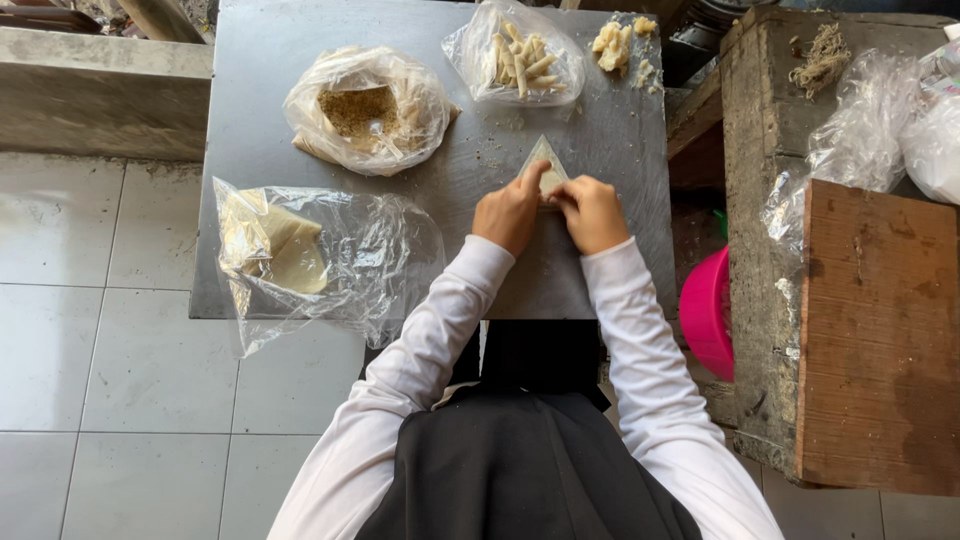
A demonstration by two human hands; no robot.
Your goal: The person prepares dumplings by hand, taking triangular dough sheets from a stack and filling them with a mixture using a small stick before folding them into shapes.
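1. Both of your hands rested on the pale triangular pastry sheet [545,158], which lay flat on the grey metal tabletop [260,60], near its right-hand middle.
2. Your left hand [510,212] had its fingers curled, with the forefinger stretched along the triangle's left edge, pressing it down.
3. Your right hand [592,213] had its fingers bent narrow, tips touching the triangle's lower right part.
4. Whether either hand pinched the sheet or only pressed on it could not be told.
5. Left of your hands lay a clear plastic bag of cream-coloured flat sheets [275,250], overhanging the table's front edge.
6. Beyond it sat an open clear bag of brown crumbly filling [365,110].
7. Farther back stood a clear bag of pale finger-shaped rolls [520,55], with loose pale lumps [612,45] just beside it.
8. A bright pink plastic tub [708,312] stood below the table's right side.
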